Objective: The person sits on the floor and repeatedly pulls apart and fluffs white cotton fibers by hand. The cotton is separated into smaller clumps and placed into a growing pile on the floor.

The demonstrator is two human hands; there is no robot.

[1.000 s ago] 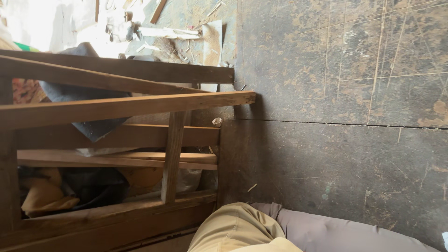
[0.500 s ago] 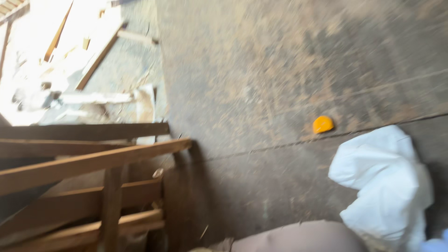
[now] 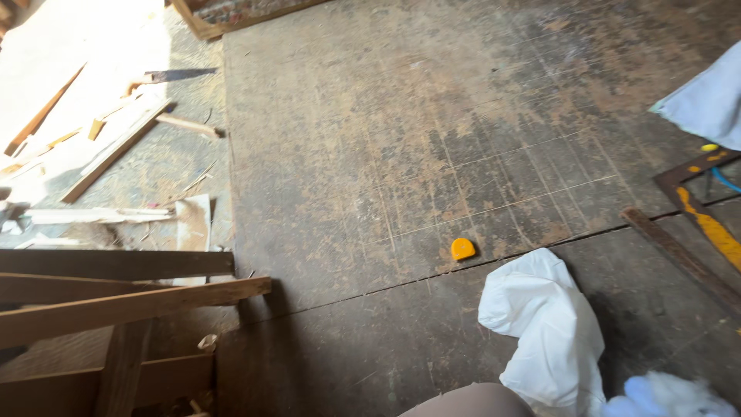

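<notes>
Neither of my hands shows in the head view. A small orange object (image 3: 462, 249) lies on the dark, scratched work board (image 3: 401, 154), beside a seam in the surface. A crumpled white cloth (image 3: 544, 324) lies just to its lower right. At the bottom edge a bit of my trouser leg (image 3: 463, 401) shows.
A dark wooden frame (image 3: 116, 301) juts in at lower left. Wood offcuts (image 3: 116, 147) and a hand saw (image 3: 174, 76) lie on the sunlit floor at upper left. A metal square with yellow markings (image 3: 702, 224) and a pale blue cloth (image 3: 706, 100) sit at the right.
The view has swung up and right: the wooden frame slid toward the lower left, and the orange object, white cloth and metal square came into sight.
</notes>
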